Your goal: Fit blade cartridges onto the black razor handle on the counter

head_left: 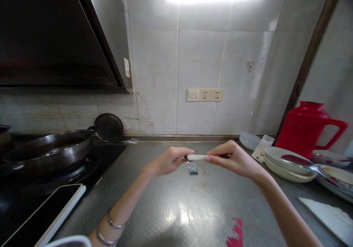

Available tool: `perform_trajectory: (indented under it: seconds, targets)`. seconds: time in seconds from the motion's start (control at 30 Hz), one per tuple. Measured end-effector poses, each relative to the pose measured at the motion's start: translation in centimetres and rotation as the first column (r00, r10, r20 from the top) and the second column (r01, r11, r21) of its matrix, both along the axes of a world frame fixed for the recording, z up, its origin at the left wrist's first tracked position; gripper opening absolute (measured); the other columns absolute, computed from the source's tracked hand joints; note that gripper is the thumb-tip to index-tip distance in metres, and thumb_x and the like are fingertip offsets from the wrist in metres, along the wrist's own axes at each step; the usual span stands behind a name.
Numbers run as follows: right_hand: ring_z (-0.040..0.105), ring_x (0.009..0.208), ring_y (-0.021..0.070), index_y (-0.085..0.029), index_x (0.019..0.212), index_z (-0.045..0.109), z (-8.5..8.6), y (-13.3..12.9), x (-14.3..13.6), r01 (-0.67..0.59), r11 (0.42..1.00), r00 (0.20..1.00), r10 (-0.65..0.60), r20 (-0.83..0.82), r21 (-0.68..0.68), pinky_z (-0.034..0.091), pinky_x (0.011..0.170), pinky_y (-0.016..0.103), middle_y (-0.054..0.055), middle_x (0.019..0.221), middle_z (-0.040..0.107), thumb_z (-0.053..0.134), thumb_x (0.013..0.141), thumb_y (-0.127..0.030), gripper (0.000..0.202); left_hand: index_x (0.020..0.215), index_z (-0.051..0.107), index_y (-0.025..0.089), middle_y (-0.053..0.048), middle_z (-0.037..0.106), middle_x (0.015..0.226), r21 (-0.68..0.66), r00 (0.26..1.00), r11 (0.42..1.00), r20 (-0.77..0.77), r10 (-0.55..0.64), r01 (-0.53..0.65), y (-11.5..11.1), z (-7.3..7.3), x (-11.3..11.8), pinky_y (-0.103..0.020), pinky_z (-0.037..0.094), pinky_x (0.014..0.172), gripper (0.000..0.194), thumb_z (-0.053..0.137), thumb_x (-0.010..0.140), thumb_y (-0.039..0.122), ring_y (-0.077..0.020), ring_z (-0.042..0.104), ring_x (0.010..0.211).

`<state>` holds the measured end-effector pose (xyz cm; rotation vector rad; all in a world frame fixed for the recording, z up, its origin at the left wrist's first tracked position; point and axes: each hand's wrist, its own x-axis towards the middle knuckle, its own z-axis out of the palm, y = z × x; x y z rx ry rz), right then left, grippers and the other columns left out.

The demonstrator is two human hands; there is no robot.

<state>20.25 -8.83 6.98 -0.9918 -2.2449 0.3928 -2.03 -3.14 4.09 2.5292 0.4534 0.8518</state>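
A small, slim white object [198,157] with a dark left end is held level above the counter, and its exact kind is unclear. My left hand [171,161] pinches the dark end between thumb and fingers. At the other end, the thumb and fingers of my right hand [234,158] close on the white part. Just below it on the metal counter [165,203] lie what look like small green batteries [193,171], with a bit of crumpled clear wrapping [191,164] beside them.
On the left are a pan [52,149] on the stove and a phone [55,214]. Stacked plates [286,166], a red thermos jug [306,129] and a white paper sheet [328,217] occupy the right. A torn red patch [236,234] lies near the front edge.
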Motion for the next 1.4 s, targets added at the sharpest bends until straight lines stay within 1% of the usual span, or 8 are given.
perform_trajectory:
  seconds: [0.1, 0.27, 0.43, 0.6, 0.83, 1.07, 1.23, 1.4]
  targets:
    - [0.027, 0.047, 0.0076, -0.014, 0.060, 0.067, -0.2, 0.1, 0.1, -0.046, 0.999, 0.999, 0.047, 0.023, -0.027, 0.019, 0.042, 0.023, -0.002, 0.048, 0.041, 0.054, 0.080, -0.044, 0.038, 0.093, 0.063, 0.015, -0.008, 0.065, 0.105, -0.008, 1.000, 1.000, -0.004, -0.006, 0.006, -0.1, 0.2, 0.0, -0.028, 0.042, 0.088, 0.025, 0.040, 0.083, 0.010, -0.0169, 0.056, 0.105]
    - [0.032, 0.048, 0.0085, -0.014, 0.070, 0.072, -0.5, 0.1, 1.1, 0.057, 0.998, 0.994, -0.055, -0.099, 0.012, 0.021, 0.042, 0.022, 0.000, 0.052, 0.050, 0.058, 0.077, -0.042, 0.032, 0.097, 0.062, 0.016, -0.006, 0.066, 0.099, -0.059, 1.000, 0.998, -0.026, 0.008, -0.010, -0.2, 0.7, -0.3, -0.026, 0.043, 0.085, 0.030, 0.039, 0.080, 0.006, -0.0148, 0.060, 0.093]
    - [0.032, 0.047, 0.0082, -0.014, 0.069, 0.072, -0.7, 0.2, 1.1, -0.050, 0.999, 0.998, 0.050, -0.048, -0.006, 0.023, 0.042, 0.023, 0.000, 0.049, 0.047, 0.057, 0.079, -0.039, 0.031, 0.096, 0.062, 0.017, -0.006, 0.065, 0.105, -0.128, 1.000, 0.991, 0.013, -0.024, 0.026, -0.4, 0.8, -0.6, -0.029, 0.041, 0.090, 0.029, 0.040, 0.081, 0.006, -0.0156, 0.057, 0.102]
    - [0.038, 0.047, 0.0088, -0.013, 0.075, 0.074, -0.7, 1.0, 1.3, 0.073, 0.996, 0.992, -0.069, -0.109, 0.041, 0.025, 0.042, 0.022, 0.001, 0.053, 0.054, 0.058, 0.079, -0.038, 0.030, 0.092, 0.060, 0.015, -0.009, 0.066, 0.100, -0.237, 0.994, 0.966, 0.025, -0.103, 0.106, -1.1, 1.3, -0.7, -0.029, 0.043, 0.086, 0.019, 0.043, 0.084, 0.012, -0.0156, 0.060, 0.095]
    - [0.045, 0.049, 0.0103, -0.017, 0.101, 0.070, 0.4, 1.5, 0.8, 0.121, 0.991, 0.954, -0.101, -0.281, 0.056, 0.033, 0.044, 0.022, 0.001, 0.055, 0.056, 0.058, 0.079, -0.037, 0.032, 0.091, 0.042, 0.016, -0.010, 0.065, 0.083, -0.654, 0.986, 0.743, 0.158, -0.051, 0.143, -0.7, 0.7, -0.4, -0.023, 0.048, 0.052, 0.017, 0.049, 0.085, 0.031, -0.0186, 0.066, 0.073]
    - [0.059, 0.067, 0.0150, -0.019, 0.104, 0.068, -0.6, 3.5, -0.4, 0.071, 0.979, 0.972, -0.026, -0.232, 0.192, 0.045, 0.057, 0.025, 0.007, 0.086, 0.070, 0.056, 0.081, -0.033, 0.029, 0.090, 0.036, 0.017, -0.008, 0.066, 0.075, -0.803, 0.973, 0.555, 0.220, -0.066, 0.219, -0.8, 0.3, 0.1, -0.025, 0.051, 0.046, 0.022, 0.049, 0.085, 0.034, -0.0193, 0.066, 0.057]
    - [0.059, 0.059, 0.0131, -0.017, 0.104, 0.068, -0.5, 3.5, -0.1, 0.007, 0.984, 0.990, 0.019, -0.143, 0.179, 0.043, 0.049, 0.021, 0.006, 0.076, 0.071, 0.056, 0.081, -0.034, 0.031, 0.091, 0.037, 0.017, -0.008, 0.066, 0.073, -0.814, 0.968, 0.528, 0.237, -0.078, 0.242, -0.4, -0.1, 0.3, -0.025, 0.051, 0.045, 0.023, 0.050, 0.084, 0.035, -0.0204, 0.067, 0.057]
    - [0.062, 0.067, 0.0147, -0.019, 0.104, 0.068, -0.6, 3.6, 0.0, 0.022, 0.980, 0.994, 0.000, -0.112, 0.200, 0.046, 0.057, 0.023, 0.007, 0.087, 0.071, 0.055, 0.082, -0.035, 0.030, 0.093, 0.039, 0.017, -0.008, 0.067, 0.075, -0.812, 0.971, 0.535, 0.224, -0.088, 0.236, 0.0, -0.6, 0.4, -0.023, 0.050, 0.045, 0.021, 0.049, 0.086, 0.034, -0.0198, 0.067, 0.059]
